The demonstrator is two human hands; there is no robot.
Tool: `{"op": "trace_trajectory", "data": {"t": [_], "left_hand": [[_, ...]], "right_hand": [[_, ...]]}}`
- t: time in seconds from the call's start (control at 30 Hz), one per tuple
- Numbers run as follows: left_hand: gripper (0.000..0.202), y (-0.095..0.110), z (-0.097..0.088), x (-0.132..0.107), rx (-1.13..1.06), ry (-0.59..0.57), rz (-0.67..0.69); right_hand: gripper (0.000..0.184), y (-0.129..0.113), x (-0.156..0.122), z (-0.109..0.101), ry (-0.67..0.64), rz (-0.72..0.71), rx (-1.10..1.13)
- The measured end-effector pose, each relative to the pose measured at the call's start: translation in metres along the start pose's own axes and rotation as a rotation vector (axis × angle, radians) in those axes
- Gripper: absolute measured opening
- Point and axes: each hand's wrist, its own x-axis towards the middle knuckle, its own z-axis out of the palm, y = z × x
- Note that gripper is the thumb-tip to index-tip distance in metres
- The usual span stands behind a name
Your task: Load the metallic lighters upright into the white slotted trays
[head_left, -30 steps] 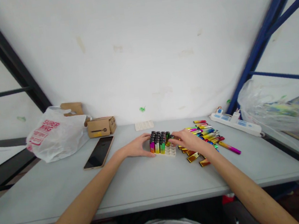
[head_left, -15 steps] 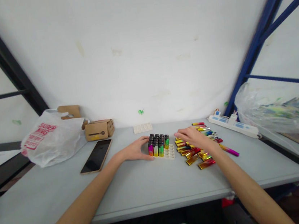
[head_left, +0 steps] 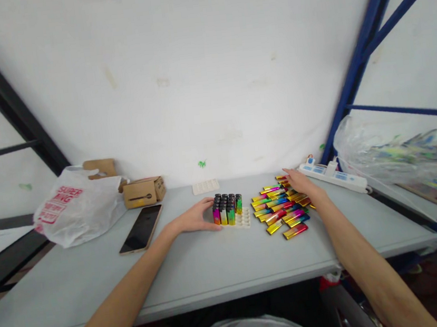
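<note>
A white tray (head_left: 245,220) on the grey table (head_left: 199,264) holds several upright rainbow-coloured lighters (head_left: 227,208). My left hand (head_left: 193,218) rests against the tray's left side, fingers curled round the lighters there. To the right lies a row of loose rainbow and gold lighters (head_left: 277,207) flat on the table. My right hand (head_left: 299,184) reaches over the far end of that row, fingers stretched out and touching the lighters at the back.
A phone (head_left: 142,235) lies left of the tray, with a white plastic bag (head_left: 76,205) and small cardboard boxes (head_left: 143,191) behind it. A spare white tray (head_left: 205,186) sits by the wall. A power strip (head_left: 334,177) and a clear bag (head_left: 400,154) are at the right.
My right hand left the tray and moved right and back, over the far end of the loose lighters. The left hand stayed at the tray. The view shifted slightly.
</note>
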Motion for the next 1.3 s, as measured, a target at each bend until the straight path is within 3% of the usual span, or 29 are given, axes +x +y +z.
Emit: {"op": "trace_trajectory", "data": {"t": [0.17,0.33,0.5,0.67,0.8,0.97,1.17,1.3], "left_hand": [[0.092,-0.001,0.000,0.000,0.002,-0.008,-0.032],[0.092,-0.001,0.000,0.000,-0.013,-0.013,-0.033],[0.092,-0.001,0.000,0.000,-0.021,-0.014,-0.040],[0.091,-0.003,0.001,0.000,-0.028,-0.004,-0.025],[0.088,-0.001,0.000,0.000,-0.045,-0.006,-0.013],[0.087,0.004,-0.001,0.000,-0.059,-0.011,0.000],[0.091,0.001,0.001,0.000,-0.044,-0.024,-0.043],[0.093,0.000,0.002,0.000,-0.046,-0.011,-0.032]], "right_hand": [[0.046,-0.002,0.011,0.009,-0.036,0.028,-0.019],[0.028,0.001,0.011,0.005,-0.075,0.019,-0.036],[0.022,0.002,0.007,0.002,-0.074,0.001,-0.008],[0.026,-0.009,0.003,-0.004,0.087,0.023,0.111],[0.034,-0.030,-0.004,-0.018,0.247,-0.020,0.268],[0.047,-0.075,-0.018,-0.023,0.311,-0.077,0.553],[0.061,-0.120,-0.032,-0.014,0.124,-0.040,1.035],[0.058,-0.142,-0.045,-0.018,-0.014,-0.144,1.187]]}}
